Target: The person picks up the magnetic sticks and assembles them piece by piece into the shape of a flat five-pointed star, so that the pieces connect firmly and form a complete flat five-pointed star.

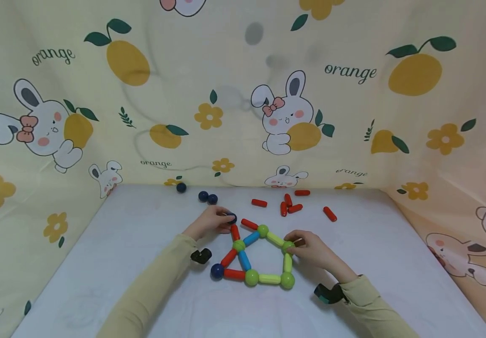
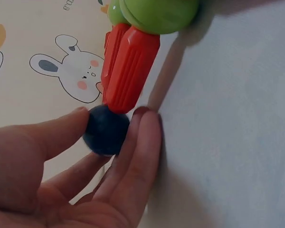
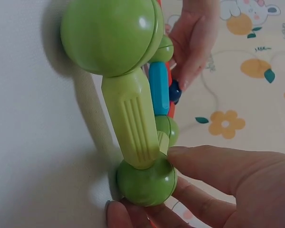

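My left hand pinches a dark blue ball between thumb and fingers, at the end of a red rod. That rod runs to a green ball in a flat frame of balls and rods. My right hand grips another green ball at the frame's right corner, where two yellow-green rods meet. Blue rods and red rods make up the left side, with a dark blue ball at the lower left. One red rod points from the top green ball toward the left hand's ball.
Loose red rods lie at the back of the white table, one farther right. Dark blue balls sit behind the left hand, near the back edge. A printed cloth hangs behind and at both sides.
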Demonstrator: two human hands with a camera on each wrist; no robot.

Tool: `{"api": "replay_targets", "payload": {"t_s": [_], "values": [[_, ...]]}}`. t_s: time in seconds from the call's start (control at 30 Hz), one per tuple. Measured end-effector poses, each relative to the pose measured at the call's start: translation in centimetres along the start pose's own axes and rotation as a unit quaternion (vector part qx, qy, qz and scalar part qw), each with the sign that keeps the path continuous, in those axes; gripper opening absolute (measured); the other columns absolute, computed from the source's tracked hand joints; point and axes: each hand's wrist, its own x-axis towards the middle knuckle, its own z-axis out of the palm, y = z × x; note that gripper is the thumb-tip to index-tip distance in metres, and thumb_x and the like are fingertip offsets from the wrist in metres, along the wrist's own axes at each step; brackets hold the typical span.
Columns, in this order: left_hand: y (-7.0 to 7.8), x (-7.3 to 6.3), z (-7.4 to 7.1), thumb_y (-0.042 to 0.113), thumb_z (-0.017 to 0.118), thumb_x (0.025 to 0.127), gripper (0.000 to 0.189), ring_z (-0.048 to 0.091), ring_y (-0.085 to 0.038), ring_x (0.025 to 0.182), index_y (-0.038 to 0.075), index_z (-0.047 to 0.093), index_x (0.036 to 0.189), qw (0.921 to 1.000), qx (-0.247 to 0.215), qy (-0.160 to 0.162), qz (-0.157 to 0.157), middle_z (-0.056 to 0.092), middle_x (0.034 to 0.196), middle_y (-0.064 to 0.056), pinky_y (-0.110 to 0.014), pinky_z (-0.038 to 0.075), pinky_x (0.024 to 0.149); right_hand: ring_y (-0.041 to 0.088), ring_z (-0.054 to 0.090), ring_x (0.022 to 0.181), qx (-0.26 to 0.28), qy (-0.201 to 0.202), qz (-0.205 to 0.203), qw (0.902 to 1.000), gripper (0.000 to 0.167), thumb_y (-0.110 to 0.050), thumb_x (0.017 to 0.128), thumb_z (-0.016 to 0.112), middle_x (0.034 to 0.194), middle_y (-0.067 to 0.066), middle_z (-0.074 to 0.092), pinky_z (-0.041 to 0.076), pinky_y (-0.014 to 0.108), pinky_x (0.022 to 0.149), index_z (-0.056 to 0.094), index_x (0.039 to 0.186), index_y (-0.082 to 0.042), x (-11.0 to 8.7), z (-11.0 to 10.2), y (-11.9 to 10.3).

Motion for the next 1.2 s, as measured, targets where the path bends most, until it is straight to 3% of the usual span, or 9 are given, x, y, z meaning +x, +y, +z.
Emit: {"api": "replay_targets", "payload": {"t_s": [0.23, 0.43, 0.6, 0.8, 1.0, 1.2], "values": [[-0.1, 0.1, 0.2, 0.013, 0.065, 0.092, 0.031, 0.067, -0.023, 0.080, -0.001, 0.059, 0.119, 0.9996, -0.018, -0.019, -0.014, 0.062, 0.103, -0.016, -0.033, 0.057, 0.071, 0.022, 0.058, 0.093, -0.015, -0.015, 0.015, 0.9997, 0.025, -0.018, 0.091, 0.065, 0.103, 0.005, 0.063, 0.053, 0.035, 0.078, 0.065, 0.113, -0.006, 1.2, -0.4, -0.5], [0.0, 0.0, 0.3, 0.013, 0.064, 0.092, 0.032, 0.067, -0.023, 0.080, 0.000, 0.058, 0.120, 0.9991, -0.033, -0.008, -0.026, 0.061, 0.105, -0.017, -0.034, 0.057, 0.072, 0.023, 0.057, 0.095, -0.037, -0.028, 0.002, 0.9989, 0.029, -0.020, 0.094, 0.062, 0.105, 0.005, 0.063, 0.052, 0.036, 0.080, 0.063, 0.117, -0.003, 4.5, -0.9, -2.5], [0.2, -0.2, 0.5, 0.015, 0.062, 0.094, 0.031, 0.067, -0.023, 0.079, 0.000, 0.057, 0.121, 0.9986, -0.040, -0.005, -0.035, 0.061, 0.105, -0.016, -0.034, 0.057, 0.073, 0.029, 0.059, 0.096, 0.006, -0.063, -0.011, 0.9979, 0.030, -0.019, 0.096, 0.059, 0.107, 0.009, 0.063, 0.053, 0.041, 0.083, 0.061, 0.119, 0.001, 7.6, -0.8, -3.8], [0.3, -0.3, 0.4, 0.017, 0.052, 0.100, 0.032, 0.068, -0.024, 0.078, -0.002, 0.055, 0.125, 0.9972, -0.059, -0.007, -0.045, 0.061, 0.106, -0.018, -0.035, 0.057, 0.072, 0.029, 0.059, 0.095, 0.064, -0.089, 0.011, 0.9939, 0.030, -0.017, 0.095, 0.059, 0.106, 0.010, 0.066, 0.052, 0.040, 0.086, 0.062, 0.118, 0.002, 10.4, 0.1, -4.2], [0.3, -0.4, 0.2, 0.020, 0.047, 0.102, 0.037, 0.069, -0.025, 0.081, -0.002, 0.051, 0.131, 0.9955, -0.079, -0.017, -0.050, 0.060, 0.114, -0.019, -0.036, 0.057, 0.073, 0.021, 0.054, 0.088, 0.030, -0.115, 0.024, 0.9926, 0.024, -0.018, 0.092, 0.064, 0.098, 0.006, 0.063, 0.047, 0.028, 0.075, 0.068, 0.112, -0.006, 11.4, 1.2, -4.0], [0.3, -0.3, 0.3, 0.021, 0.045, 0.103, 0.038, 0.068, -0.028, 0.087, -0.001, 0.050, 0.133, 0.9946, -0.090, -0.032, -0.040, 0.059, 0.119, -0.020, -0.039, 0.056, 0.077, 0.021, 0.054, 0.088, 0.012, -0.124, 0.023, 0.9919, 0.021, -0.017, 0.091, 0.066, 0.095, 0.004, 0.064, 0.046, 0.031, 0.077, 0.069, 0.110, -0.008, 11.4, 1.8, -4.4]]}}
